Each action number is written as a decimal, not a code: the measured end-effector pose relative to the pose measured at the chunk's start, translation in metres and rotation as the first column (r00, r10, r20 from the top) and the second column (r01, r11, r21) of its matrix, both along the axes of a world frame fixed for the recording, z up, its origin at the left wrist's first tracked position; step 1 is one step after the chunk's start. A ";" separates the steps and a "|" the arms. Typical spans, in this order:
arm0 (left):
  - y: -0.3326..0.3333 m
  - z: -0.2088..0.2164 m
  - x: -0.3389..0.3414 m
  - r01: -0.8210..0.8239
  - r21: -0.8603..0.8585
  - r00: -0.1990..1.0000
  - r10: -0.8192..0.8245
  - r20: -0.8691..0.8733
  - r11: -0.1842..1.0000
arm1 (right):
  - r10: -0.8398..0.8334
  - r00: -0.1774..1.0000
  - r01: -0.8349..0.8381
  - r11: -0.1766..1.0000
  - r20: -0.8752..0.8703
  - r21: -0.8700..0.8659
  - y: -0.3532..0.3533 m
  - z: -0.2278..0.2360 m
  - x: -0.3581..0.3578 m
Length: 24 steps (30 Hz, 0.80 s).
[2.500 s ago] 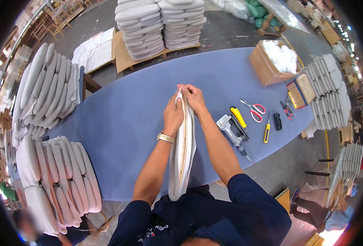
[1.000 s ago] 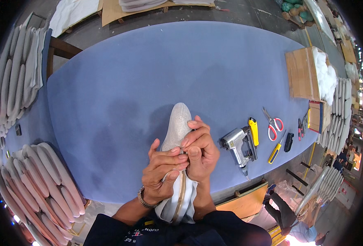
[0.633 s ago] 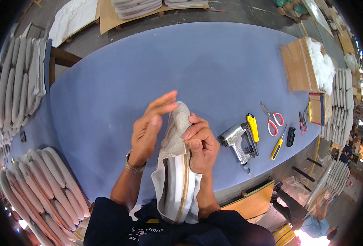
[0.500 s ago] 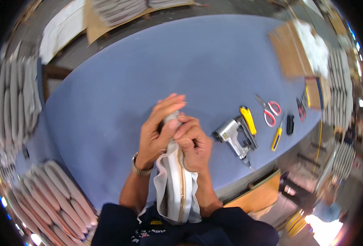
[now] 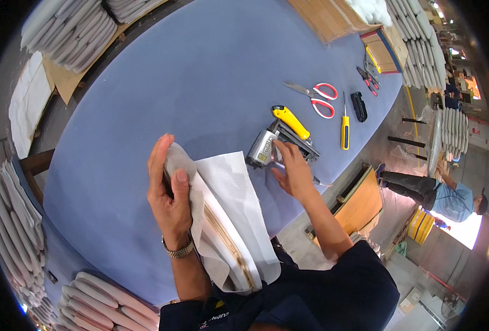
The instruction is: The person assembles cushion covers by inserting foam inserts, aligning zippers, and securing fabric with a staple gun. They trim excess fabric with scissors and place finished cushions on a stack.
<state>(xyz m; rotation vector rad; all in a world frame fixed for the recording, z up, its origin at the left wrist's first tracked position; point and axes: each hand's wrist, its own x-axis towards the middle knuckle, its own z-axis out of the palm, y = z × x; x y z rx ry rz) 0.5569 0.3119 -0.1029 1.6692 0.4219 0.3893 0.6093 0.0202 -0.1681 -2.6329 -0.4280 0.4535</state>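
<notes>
While our left hand [image 5: 170, 190] keeps to the left of the staple gun [image 5: 263, 148], we have its fingers wrapped on the far end of a long padded piece [image 5: 208, 237] in grey fabric. Our four fingers lie straight and close together along its left side, the thumb presses its near face, and the rounded end sits pinched between them. From that grip the piece slants toward us, left of the staple gun and nearer to our body, its lower end reaching our dark shirt [image 5: 322, 292]. A tan strip [image 5: 230, 245] runs along its edge, and a loose white flap [image 5: 236, 193] spreads from it toward the staple gun. Our right hand [image 5: 295, 170] is at the staple gun itself, fingers bent over the silver body and thumb on the nearer side; we cannot tell whether they are clenched round the handle, which the hand hides. Just beyond the staple gun lies a yellow utility knife [image 5: 291, 122], with red-and-white scissors [image 5: 311, 92] farther off behind it. Right of the staple gun we have a yellow screwdriver [image 5: 345, 132], then a small black object [image 5: 359, 107], all on the blue table [image 5: 200, 83].
</notes>
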 end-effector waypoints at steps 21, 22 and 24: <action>0.003 -0.011 -0.004 0.142 0.005 0.989 -0.142 -0.035 0.990 | 0.638 0.753 -0.496 0.710 -0.159 0.500 0.104 0.174 0.096; 0.005 -0.013 -0.005 0.147 0.004 0.989 -0.147 -0.024 0.989 | 0.656 0.738 -0.515 0.698 -0.158 0.497 0.109 0.171 0.097; 0.007 -0.015 -0.006 0.154 -0.005 0.988 -0.154 -0.002 0.988 | 0.682 0.714 -0.548 0.686 -0.159 0.478 0.116 0.168 0.098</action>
